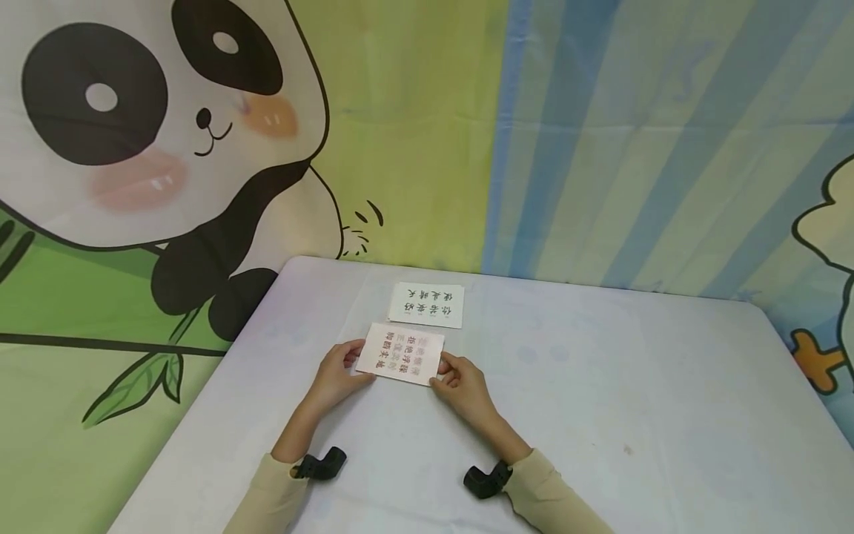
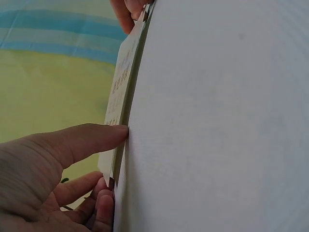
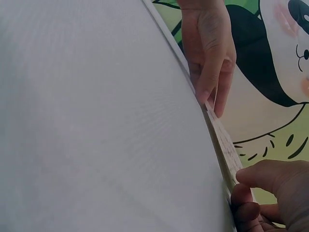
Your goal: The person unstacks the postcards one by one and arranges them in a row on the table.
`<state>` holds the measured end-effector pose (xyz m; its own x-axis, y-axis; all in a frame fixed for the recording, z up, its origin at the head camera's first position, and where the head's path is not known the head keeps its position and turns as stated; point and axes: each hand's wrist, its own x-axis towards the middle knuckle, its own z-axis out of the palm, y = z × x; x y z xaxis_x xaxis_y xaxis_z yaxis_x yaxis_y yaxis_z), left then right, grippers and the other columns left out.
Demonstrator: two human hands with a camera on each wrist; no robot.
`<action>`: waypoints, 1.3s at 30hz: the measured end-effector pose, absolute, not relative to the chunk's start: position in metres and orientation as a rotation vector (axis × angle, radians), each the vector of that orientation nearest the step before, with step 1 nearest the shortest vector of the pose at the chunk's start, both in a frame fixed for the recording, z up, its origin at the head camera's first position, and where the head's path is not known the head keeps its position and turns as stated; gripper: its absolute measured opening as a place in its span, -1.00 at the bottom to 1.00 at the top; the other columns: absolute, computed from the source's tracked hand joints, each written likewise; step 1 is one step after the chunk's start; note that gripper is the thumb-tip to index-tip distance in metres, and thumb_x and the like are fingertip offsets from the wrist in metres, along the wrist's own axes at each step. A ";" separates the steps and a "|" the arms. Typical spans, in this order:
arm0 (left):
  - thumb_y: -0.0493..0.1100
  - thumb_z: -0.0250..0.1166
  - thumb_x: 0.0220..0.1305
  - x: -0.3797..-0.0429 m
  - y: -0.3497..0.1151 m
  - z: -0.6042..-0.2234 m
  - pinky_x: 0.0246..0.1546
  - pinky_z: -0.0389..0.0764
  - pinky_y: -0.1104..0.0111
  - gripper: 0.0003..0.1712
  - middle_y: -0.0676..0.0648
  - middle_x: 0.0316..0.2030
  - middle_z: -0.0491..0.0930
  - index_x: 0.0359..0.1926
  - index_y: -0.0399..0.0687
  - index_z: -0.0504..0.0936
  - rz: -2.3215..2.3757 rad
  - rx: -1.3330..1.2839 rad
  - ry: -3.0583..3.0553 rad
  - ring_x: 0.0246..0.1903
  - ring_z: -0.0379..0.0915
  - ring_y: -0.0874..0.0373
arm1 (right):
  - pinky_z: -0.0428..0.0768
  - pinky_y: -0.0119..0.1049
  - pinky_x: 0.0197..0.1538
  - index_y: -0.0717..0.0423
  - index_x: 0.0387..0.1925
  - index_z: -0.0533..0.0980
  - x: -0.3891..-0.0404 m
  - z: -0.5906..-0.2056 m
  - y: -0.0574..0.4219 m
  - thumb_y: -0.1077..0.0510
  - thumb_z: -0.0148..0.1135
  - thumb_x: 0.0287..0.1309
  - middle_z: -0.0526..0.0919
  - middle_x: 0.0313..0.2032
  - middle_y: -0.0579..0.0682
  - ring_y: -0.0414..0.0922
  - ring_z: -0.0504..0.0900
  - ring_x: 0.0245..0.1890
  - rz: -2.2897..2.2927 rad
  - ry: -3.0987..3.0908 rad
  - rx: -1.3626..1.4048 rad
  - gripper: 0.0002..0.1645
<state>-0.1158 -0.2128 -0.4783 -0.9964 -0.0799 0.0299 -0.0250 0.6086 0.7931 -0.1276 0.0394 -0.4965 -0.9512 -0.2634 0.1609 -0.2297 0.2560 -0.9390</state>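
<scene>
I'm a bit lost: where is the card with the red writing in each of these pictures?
Head: the red-lettered card is just below the middle.
Left wrist: the card is a narrow slanting strip left of centre.
Right wrist: the card is a slim slanting strip right of centre.
Shared landmark: the left hand, touching the card in all three views.

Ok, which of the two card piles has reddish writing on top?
The near pile, held between the left hand and right hand; the far pile shows dark writing.

Bare hands (image 1: 336,377), beige sleeves (image 1: 557,492), black cameras (image 1: 323,465)
</scene>
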 end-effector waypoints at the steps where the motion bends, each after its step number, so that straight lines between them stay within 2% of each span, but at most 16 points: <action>1: -0.40 0.49 -0.07 -0.115 -0.214 -0.478 0.03 0.43 0.15 -0.22 -0.27 -0.04 0.48 0.23 -0.45 0.41 -1.358 0.097 -2.768 -0.07 0.37 -0.06 | 0.47 -0.57 -0.40 0.58 0.12 0.41 -0.127 -0.497 0.039 0.40 0.38 0.00 0.54 -0.29 0.15 -0.22 0.49 -0.42 -1.832 2.466 -0.494 -0.38; 7: -0.39 0.48 -0.07 -0.116 -0.219 -0.475 -0.07 0.40 0.26 -0.22 -0.28 -0.04 0.46 0.23 -0.44 0.41 -1.389 0.118 -2.791 -0.13 0.34 -0.02 | 0.45 -0.58 -0.42 0.58 0.11 0.42 -0.125 -0.494 0.035 0.42 0.36 0.00 0.55 -0.30 0.14 -0.28 0.45 -0.45 -1.792 2.490 -0.515 -0.39; 12: -0.38 0.48 -0.07 -0.115 -0.223 -0.474 -0.17 0.34 0.32 -0.21 -0.28 -0.05 0.43 0.23 -0.45 0.40 -1.391 0.120 -2.823 -0.20 0.29 0.03 | 0.44 -0.54 -0.43 0.57 0.02 0.49 -0.123 -0.489 0.032 0.39 0.34 0.02 0.56 -0.36 0.10 -0.33 0.42 -0.50 -1.731 2.543 -0.562 -0.50; 17: -0.37 0.49 -0.07 -0.113 -0.224 -0.473 -0.15 0.34 0.31 -0.19 -0.27 -0.04 0.41 0.25 -0.44 0.39 -1.407 0.118 -2.846 -0.19 0.27 0.03 | 0.42 -0.54 -0.44 0.56 -0.01 0.51 -0.123 -0.490 0.031 0.39 0.33 0.01 0.56 -0.39 0.07 -0.34 0.41 -0.50 -1.675 2.600 -0.564 -0.53; 21: -0.34 0.51 -0.06 -0.113 -0.223 -0.473 -0.09 0.35 0.28 -0.17 -0.26 0.00 0.40 0.27 -0.42 0.37 -1.442 0.098 -2.855 -0.15 0.28 0.01 | 0.42 -0.55 -0.44 0.60 0.03 0.47 -0.124 -0.491 0.033 0.40 0.32 0.01 0.56 -0.39 0.06 -0.33 0.41 -0.49 -1.676 2.624 -0.534 -0.48; 25: -0.28 0.49 0.01 -0.114 -0.221 -0.473 -0.09 0.37 0.29 -0.22 -0.25 -0.01 0.41 0.26 -0.40 0.40 -1.430 0.105 -2.855 -0.15 0.32 0.02 | 0.42 -0.56 -0.44 0.60 0.03 0.48 -0.125 -0.493 0.035 0.39 0.31 0.06 0.56 -0.39 0.06 -0.32 0.42 -0.49 -1.696 2.617 -0.534 -0.51; 32: -0.20 0.41 0.15 -0.118 -0.222 -0.473 -0.14 0.37 0.30 -0.35 -0.22 -0.07 0.43 0.22 -0.37 0.44 -1.435 0.137 -2.823 -0.19 0.31 0.04 | 0.45 -0.50 -0.54 0.54 0.11 0.45 -0.127 -0.492 0.034 0.34 0.23 0.19 0.58 -0.39 0.07 -0.24 0.54 -0.62 -1.814 2.496 -0.422 -0.52; 39: -0.22 0.39 0.17 -0.121 -0.219 -0.471 -0.23 0.36 0.38 -0.36 -0.21 -0.10 0.41 0.24 -0.34 0.42 -1.457 0.198 -2.765 -0.22 0.30 0.07 | 0.48 -0.46 -0.60 0.43 0.07 0.48 -0.133 -0.493 0.034 0.38 0.24 0.17 0.57 -0.32 0.13 -0.18 0.55 -0.64 -1.936 2.376 -0.298 -0.58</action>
<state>-0.1212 -0.2194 -0.4711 -0.9920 -0.1161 -0.0499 -0.1068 0.5588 0.8224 -0.1333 0.0341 -0.4931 -0.9794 -0.1882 0.0736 -0.1101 0.1915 -0.9753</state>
